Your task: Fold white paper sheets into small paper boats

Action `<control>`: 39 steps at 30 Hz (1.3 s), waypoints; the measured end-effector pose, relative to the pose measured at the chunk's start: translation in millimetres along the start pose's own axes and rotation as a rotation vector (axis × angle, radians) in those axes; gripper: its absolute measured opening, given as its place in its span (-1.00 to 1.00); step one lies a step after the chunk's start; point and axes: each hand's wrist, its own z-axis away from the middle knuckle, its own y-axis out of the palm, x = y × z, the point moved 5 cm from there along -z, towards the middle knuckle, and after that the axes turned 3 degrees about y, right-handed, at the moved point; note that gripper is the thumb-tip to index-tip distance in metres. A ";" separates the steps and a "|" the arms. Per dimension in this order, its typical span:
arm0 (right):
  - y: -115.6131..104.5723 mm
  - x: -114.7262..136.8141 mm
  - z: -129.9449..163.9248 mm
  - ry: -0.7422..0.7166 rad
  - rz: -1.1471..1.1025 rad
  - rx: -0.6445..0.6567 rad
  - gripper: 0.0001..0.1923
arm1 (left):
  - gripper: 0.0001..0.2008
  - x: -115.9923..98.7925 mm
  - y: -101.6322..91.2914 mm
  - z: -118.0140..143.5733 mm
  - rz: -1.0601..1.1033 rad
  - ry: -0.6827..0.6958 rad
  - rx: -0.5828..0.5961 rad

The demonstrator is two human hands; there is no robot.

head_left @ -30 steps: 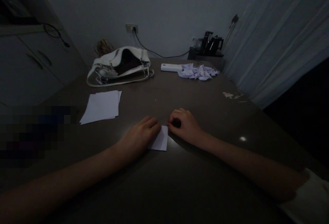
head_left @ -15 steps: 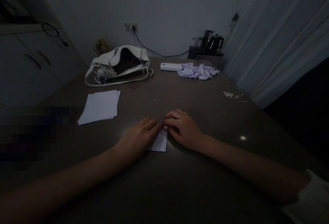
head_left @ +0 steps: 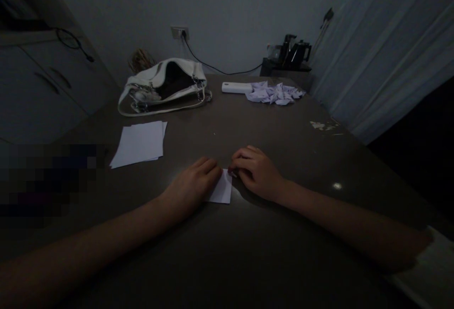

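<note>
On a dim, dark tabletop [head_left: 248,252], a person's left hand [head_left: 191,187] lies flat, fingers together, pressing down a small folded sheet of white paper [head_left: 222,191] near the front centre. The right hand [head_left: 256,172] rests just beside it, fingers curled and touching the paper's upper right corner. A stack of white sheets [head_left: 139,143] sits to the left, a white handbag [head_left: 165,85] and a heap of folded paper pieces [head_left: 275,93] farther back.

On the dark bench [head_left: 283,148] lie a stack of white sheets [head_left: 139,142], an open white handbag [head_left: 165,85], a white case [head_left: 236,87] beside folded paper pieces [head_left: 275,93], and a kettle [head_left: 296,53] behind them.
</note>
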 end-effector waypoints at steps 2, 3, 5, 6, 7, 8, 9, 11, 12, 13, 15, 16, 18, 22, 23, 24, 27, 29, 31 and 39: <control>1.8 0.6 0.3 -0.023 -0.013 0.028 -0.76 | -0.87 1.7 0.5 0.5 0.030 -0.010 -0.032; 2.4 0.4 0.2 -0.022 -0.016 0.036 -0.76 | -0.87 2.7 0.6 0.7 0.050 -0.016 -0.047; 2.0 0.2 -0.2 -0.019 -0.021 0.031 -0.77 | -0.88 4.6 0.4 1.4 0.082 -0.027 -0.082; 1.4 0.6 -0.2 -0.024 -0.021 0.025 -0.77 | -0.87 5.2 0.1 1.7 0.093 -0.027 -0.100; 0.8 1.7 0.0 -0.038 -0.023 0.023 -0.78 | -0.86 5.6 -0.4 2.0 0.101 -0.025 -0.119; 0.6 3.5 0.4 -0.063 -0.027 0.028 -0.78 | -0.85 5.9 -0.8 2.1 0.108 -0.024 -0.132; 0.6 5.8 1.1 -0.097 -0.030 0.037 -0.79 | -0.84 6.1 -1.1 2.2 0.113 -0.026 -0.140; 1.8 10.9 3.1 -0.173 -0.030 0.072 -0.80 | -0.82 6.4 -1.3 1.8 0.116 -0.037 -0.139; 2.7 13.2 4.2 -0.207 -0.026 0.091 -0.80 | -0.82 6.6 -1.4 1.6 0.116 -0.043 -0.136; 3.5 14.7 5.1 -0.230 -0.021 0.106 -0.80 | -0.81 7.0 -1.5 1.4 0.117 -0.054 -0.135; 4.6 15.8 6.0 -0.244 -0.013 0.122 -0.80 | -0.81 8.4 -1.6 1.1 0.141 -0.074 -0.140; 4.8 15.6 6.2 -0.243 -0.013 0.124 -0.81 | -0.81 9.3 -1.6 1.1 0.165 -0.083 -0.145; 5.1 14.6 6.2 -0.232 -0.009 0.122 -0.83 | -0.81 11.9 -1.6 1.6 0.238 -0.105 -0.165; 6.5 11.5 5.6 -0.181 0.001 0.128 -0.85 | -0.81 20.1 -2.7 3.6 0.429 -0.185 -0.209; 6.8 11.0 5.4 -0.165 0.001 0.129 -0.84 | -0.80 22.4 -3.1 4.0 0.482 -0.209 -0.216; 7.0 10.8 5.3 -0.151 -0.004 0.129 -0.84 | -0.79 24.6 -3.7 4.5 0.534 -0.230 -0.222; 4.9 10.4 4.9 -0.105 -0.042 0.106 -0.86 | -0.78 29.1 -6.3 5.1 0.665 -0.256 -0.251; 2.2 9.2 4.7 -0.061 -0.092 0.089 -0.82 | -0.78 29.2 -7.7 4.9 0.733 -0.241 -0.258; -0.1 7.2 4.7 -0.016 -0.138 0.083 -0.69 | -0.74 26.7 -8.0 3.9 0.789 -0.203 -0.236; -3.4 9.1 5.1 -0.049 -0.172 0.093 -0.30 | -0.51 16.8 -6.5 2.9 0.715 -0.091 -0.156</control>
